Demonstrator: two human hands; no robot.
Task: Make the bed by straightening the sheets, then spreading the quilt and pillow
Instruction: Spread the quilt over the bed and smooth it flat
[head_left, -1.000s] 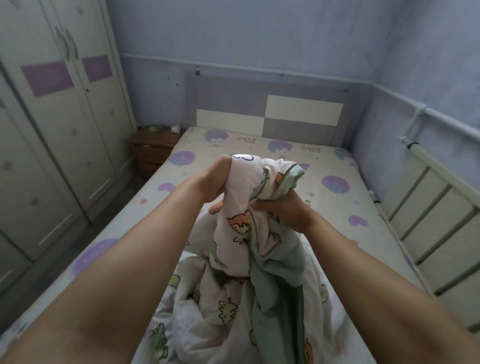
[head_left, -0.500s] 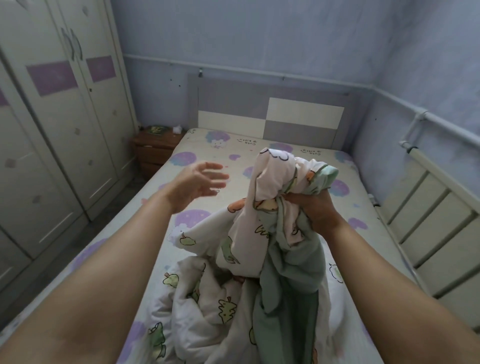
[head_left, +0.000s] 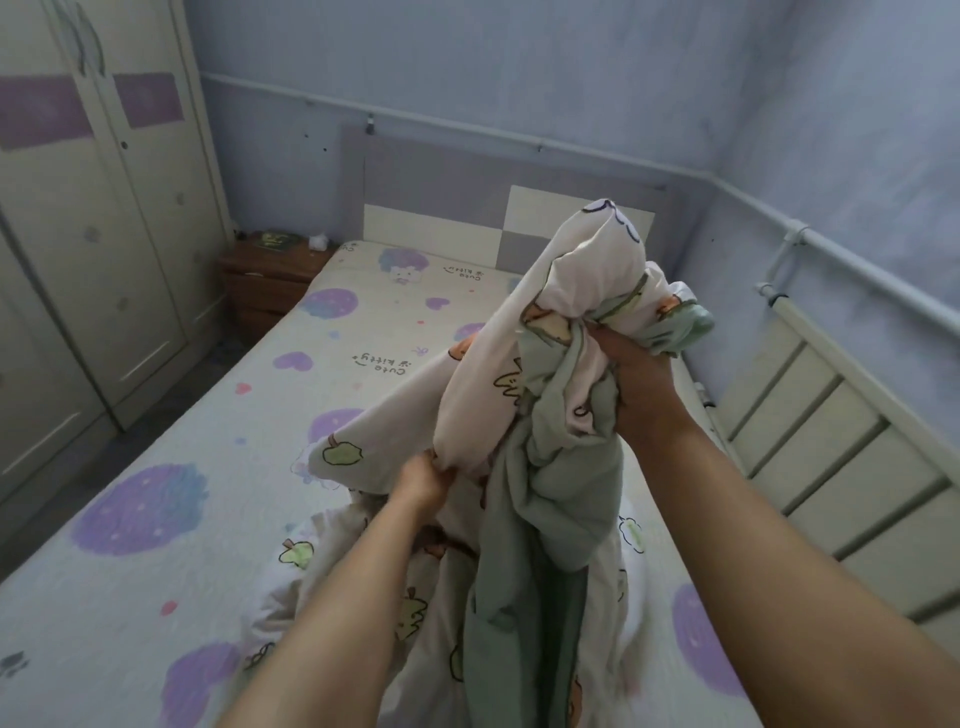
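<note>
Purple-spotted bed sheet, bunched cartoon-print quilt, green underside

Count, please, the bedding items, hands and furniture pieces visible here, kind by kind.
Quilt: 1
Sheet: 1
Hands: 2, left hand and right hand, both gripping the quilt
Nightstand: 1
Wardrobe: 1
Headboard: 1
Slatted rail: 1
Total: 8

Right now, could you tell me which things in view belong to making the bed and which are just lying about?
Part of the job: quilt, held up bunched by the left hand and right hand; printed sheet beneath it.

Just lying about: nightstand with small items on top, wardrobe, headboard, slatted rail.
</note>
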